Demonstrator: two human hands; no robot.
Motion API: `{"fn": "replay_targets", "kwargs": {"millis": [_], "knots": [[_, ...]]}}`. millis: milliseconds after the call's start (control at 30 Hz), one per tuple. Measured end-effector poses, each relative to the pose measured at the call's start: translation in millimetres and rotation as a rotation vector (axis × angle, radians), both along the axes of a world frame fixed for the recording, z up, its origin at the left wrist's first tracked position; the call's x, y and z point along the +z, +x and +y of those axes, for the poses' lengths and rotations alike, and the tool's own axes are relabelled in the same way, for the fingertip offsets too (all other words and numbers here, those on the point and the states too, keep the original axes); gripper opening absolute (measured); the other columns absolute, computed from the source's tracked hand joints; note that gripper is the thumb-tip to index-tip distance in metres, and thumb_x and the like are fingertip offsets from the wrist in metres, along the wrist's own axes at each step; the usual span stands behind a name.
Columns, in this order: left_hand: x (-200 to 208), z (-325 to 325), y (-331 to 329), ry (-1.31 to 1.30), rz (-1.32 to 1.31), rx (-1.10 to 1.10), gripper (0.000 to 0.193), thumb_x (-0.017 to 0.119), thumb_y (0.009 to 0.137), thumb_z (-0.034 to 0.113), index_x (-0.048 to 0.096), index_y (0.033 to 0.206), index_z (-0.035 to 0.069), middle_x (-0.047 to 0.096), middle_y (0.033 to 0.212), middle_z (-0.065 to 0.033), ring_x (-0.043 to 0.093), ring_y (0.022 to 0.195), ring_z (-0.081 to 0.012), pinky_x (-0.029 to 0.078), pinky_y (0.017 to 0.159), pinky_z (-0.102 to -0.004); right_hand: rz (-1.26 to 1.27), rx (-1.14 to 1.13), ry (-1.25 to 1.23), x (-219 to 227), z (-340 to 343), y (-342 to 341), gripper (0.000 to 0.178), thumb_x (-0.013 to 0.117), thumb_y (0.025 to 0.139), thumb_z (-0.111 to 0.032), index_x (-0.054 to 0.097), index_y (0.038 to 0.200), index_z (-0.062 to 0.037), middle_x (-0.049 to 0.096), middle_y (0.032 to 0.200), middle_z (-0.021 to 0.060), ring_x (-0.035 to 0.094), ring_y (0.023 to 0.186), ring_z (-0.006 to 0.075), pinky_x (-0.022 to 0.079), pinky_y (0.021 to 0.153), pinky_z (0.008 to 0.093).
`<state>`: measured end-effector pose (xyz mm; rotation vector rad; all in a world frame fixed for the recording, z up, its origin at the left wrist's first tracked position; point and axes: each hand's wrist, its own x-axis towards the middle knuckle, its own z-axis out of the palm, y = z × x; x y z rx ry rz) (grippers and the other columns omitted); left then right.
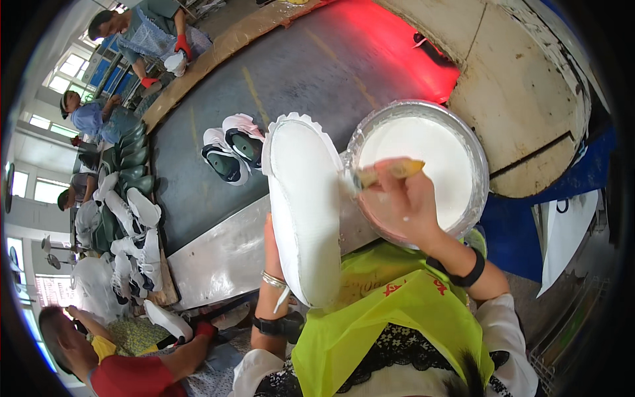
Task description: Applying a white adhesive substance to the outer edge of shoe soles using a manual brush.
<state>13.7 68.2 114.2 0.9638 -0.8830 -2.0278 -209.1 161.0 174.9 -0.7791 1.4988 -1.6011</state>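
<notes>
A white shoe upper (301, 205) with a scalloped edge at one end is held up in front of me, its sole side facing me. My left hand (269, 241) grips it from behind and below; most of its fingers are hidden by the shoe. In my right hand (411, 206) is a brush (409, 168) with a yellowish handle. Its blurred bristles meet the right edge of the shoe upper. Just under and beyond that hand stands a round metal basin (485, 178) holding white liquid (423, 139).
A pair of white and dark shoes (231, 151) sits on the dark conveyor belt (264, 86). Red light glows at the belt's far right, by a beige machine cover (516, 86). Many shoes and green lasts (135, 155) crowd the left side. Co-workers stand along the left.
</notes>
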Motion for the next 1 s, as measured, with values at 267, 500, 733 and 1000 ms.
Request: {"fn": "replay_targets", "kwargs": {"millis": [267, 500, 733, 1000], "knots": [[-73.7, -227.3, -99.4, 0.084, 0.032, -0.186, 0.057, 0.036, 0.098, 0.048, 0.051, 0.127, 0.001, 0.065, 0.113, -0.0121, 0.066, 0.095, -0.0247, 0.054, 0.086, -0.0381, 0.242, -0.191, -0.118, 13.3, 27.3, -46.8, 0.013, 0.053, 0.095, -0.004, 0.057, 0.102, 0.0058, 0.062, 0.108, 0.0140, 0.063, 0.097, 0.0188, 0.053, 0.084, 0.0304], [-124.8, -324.4, -381.2, 0.175, 0.134, -0.066, 0.063, 0.039, 0.095, 0.054, 0.062, 0.113, -0.002, 0.062, 0.113, -0.0136, 0.062, 0.094, -0.0244, 0.049, 0.085, -0.0430, 0.221, -0.410, 0.007, -10.9, 60.3, -86.6, 0.018, 0.052, 0.096, -0.009, 0.053, 0.110, 0.0020, 0.061, 0.111, 0.0173, 0.062, 0.100, 0.0220, 0.054, 0.083, 0.0333], [-108.6, -288.9, -476.2, -0.356, -0.890, -0.392, 0.091, 0.019, 0.085, 0.075, 0.062, 0.119, 0.003, 0.058, 0.121, -0.0260, 0.054, 0.118, -0.0396, 0.040, 0.098, -0.0481, 0.379, -0.583, 0.188, -12.9, 65.7, -106.2, 0.030, 0.058, 0.094, -0.015, 0.055, 0.111, 0.0094, 0.061, 0.105, 0.0165, 0.062, 0.088, 0.0230, 0.053, 0.082, 0.0350], [-81.1, -303.2, -251.1, -1.522, -1.699, -0.335, 0.076, 0.061, 0.080, 0.056, 0.049, 0.127, -0.004, 0.050, 0.127, -0.0207, 0.041, 0.126, -0.0410, 0.030, 0.106, -0.0515, 0.369, -0.376, 0.207, -16.2, 56.6, -106.2, 0.031, 0.054, 0.096, -0.017, 0.053, 0.112, 0.0092, 0.061, 0.106, 0.0185, 0.061, 0.094, 0.0227, 0.051, 0.089, 0.0381]]}}
